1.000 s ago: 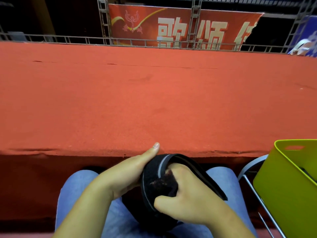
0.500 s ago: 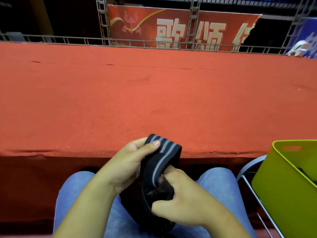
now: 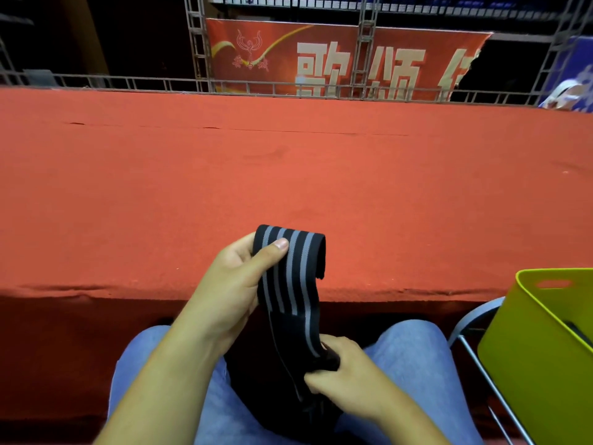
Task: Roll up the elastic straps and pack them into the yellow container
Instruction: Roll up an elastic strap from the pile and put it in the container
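A black elastic strap with grey stripes (image 3: 293,284) stretches upright between my hands, over my lap. My left hand (image 3: 237,284) pinches its upper end, thumb across the stripes, and the top edge folds over away from me. My right hand (image 3: 346,377) grips the lower, bunched part, which trails down between my knees. The yellow container (image 3: 542,364) stands at the lower right on a metal-framed chair (image 3: 475,345); something dark shows just inside its near rim.
A wide table covered in red cloth (image 3: 288,175) fills the middle of the view, its front edge just beyond my knees. Metal truss railing (image 3: 362,53) and a red banner (image 3: 337,59) stand behind it.
My left hand has lifted the strap's end up and forward, drawing out a long striped length. My right hand has dropped lower, still holding the bunched part.
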The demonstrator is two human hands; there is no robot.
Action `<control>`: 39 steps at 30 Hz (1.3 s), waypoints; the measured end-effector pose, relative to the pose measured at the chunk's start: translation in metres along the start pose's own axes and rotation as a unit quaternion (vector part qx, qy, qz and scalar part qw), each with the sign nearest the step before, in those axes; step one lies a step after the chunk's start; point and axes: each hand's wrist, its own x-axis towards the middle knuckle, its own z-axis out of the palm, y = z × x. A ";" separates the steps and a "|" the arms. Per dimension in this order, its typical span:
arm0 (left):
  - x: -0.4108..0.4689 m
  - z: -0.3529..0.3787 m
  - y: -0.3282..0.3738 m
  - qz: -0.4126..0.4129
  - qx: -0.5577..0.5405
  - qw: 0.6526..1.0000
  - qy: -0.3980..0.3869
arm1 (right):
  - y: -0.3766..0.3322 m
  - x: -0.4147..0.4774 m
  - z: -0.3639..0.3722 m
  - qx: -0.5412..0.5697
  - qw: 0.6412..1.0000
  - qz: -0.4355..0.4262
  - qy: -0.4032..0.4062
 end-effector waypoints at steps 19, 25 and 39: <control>0.000 -0.014 -0.002 0.073 0.012 0.996 0.056 | 0.020 0.004 -0.024 0.280 0.927 0.110 0.225; -0.007 -0.006 -0.016 0.038 0.018 0.999 0.015 | -0.033 0.006 -0.041 0.398 0.864 0.081 0.297; -0.014 0.012 -0.048 0.239 0.327 0.890 0.212 | -0.075 0.001 -0.043 0.503 0.812 0.085 0.283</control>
